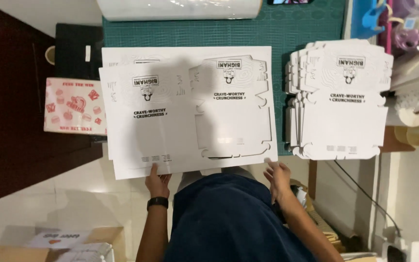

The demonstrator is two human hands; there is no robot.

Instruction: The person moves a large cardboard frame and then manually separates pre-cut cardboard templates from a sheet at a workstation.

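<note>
A stack of large white printed die-cut cardboard sheets (185,111) lies on a green cutting mat (287,34); the top sheet is skewed a little to the left. My left hand (157,183), with a black wristband, touches the near edge of the sheets at lower left. Near the sheets' lower right corner, my right hand (277,175) rests with its fingertips on the edge. To the right sits a pile of punched-out white box blanks (340,102).
A clear plastic roll (180,8) lies at the mat's far edge. A pink printed paper bag (76,106) sits left of the sheets. Tape rolls and coloured items (413,116) crowd the right side. Cardboard boxes (49,245) stand on the floor at lower left.
</note>
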